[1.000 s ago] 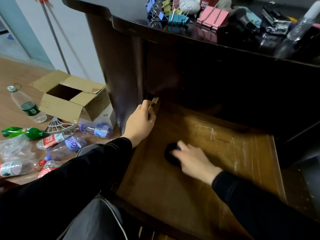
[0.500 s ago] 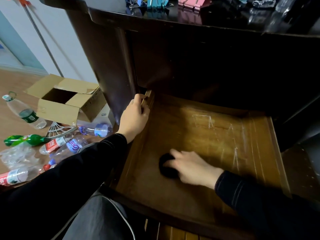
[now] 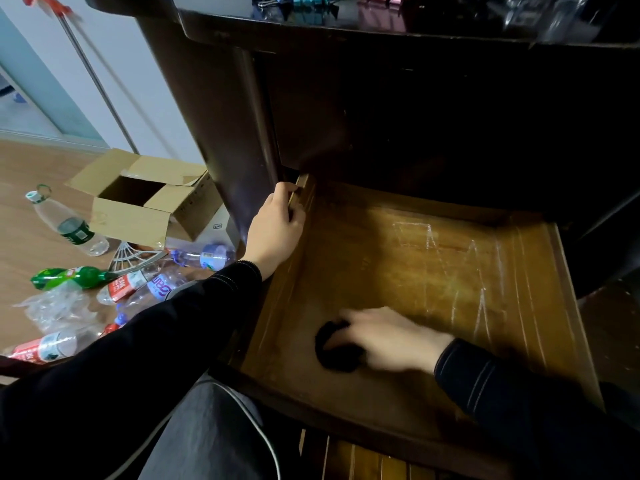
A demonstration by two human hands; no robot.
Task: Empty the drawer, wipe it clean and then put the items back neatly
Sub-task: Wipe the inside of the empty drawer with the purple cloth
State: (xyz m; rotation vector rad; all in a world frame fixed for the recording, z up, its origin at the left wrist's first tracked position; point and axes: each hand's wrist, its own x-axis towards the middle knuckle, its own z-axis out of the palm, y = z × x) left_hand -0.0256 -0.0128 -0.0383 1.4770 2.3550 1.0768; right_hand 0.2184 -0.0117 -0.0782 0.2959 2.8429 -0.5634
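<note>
Now right hand (image 3: 388,339) clamped on dark cloth (image 3: 334,348) inside drawer (image 3: 433,271), left hand (image 3: 275,230) curled round its side wall.

One open drawer (image 3: 433,271), one black cloth (image 3: 334,349), two hands, one cardboard box (image 3: 145,202), roughly six plastic bottles.
</note>
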